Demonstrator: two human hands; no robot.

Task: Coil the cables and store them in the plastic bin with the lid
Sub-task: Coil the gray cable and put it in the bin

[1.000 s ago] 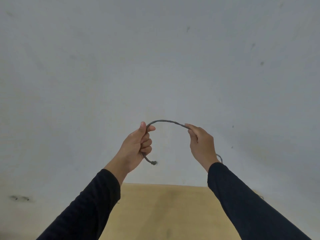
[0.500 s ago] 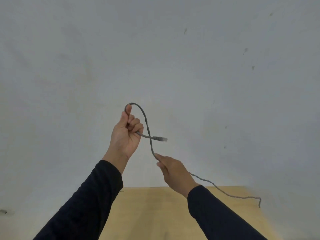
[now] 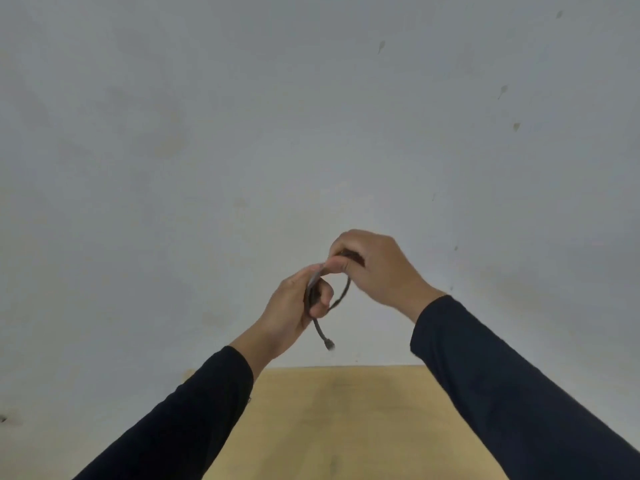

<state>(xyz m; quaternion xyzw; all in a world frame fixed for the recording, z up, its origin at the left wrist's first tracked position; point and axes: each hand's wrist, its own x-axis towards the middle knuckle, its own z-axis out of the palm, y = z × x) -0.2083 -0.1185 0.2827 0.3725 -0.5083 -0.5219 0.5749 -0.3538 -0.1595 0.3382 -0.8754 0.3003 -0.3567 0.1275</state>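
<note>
I hold a thin grey cable (image 3: 342, 295) up in front of the wall with both hands. My left hand (image 3: 294, 310) is closed around a small coil of it, and the cable's plug end (image 3: 329, 345) hangs just below that fist. My right hand (image 3: 377, 268) is directly above and to the right, pinching the cable and touching the left hand's fingertips. A short loop of cable curves between the two hands. The rest of the cable is hidden by my hands and sleeves. The plastic bin and its lid are out of view.
A plain grey wall (image 3: 311, 133) fills most of the view. A light wooden table top (image 3: 346, 420) lies below my forearms, its far edge against the wall.
My right hand has risen from below the left hand to just above it, bringing a new loop of cable up to the left fist. The trailing length on the table is no longer seen.
</note>
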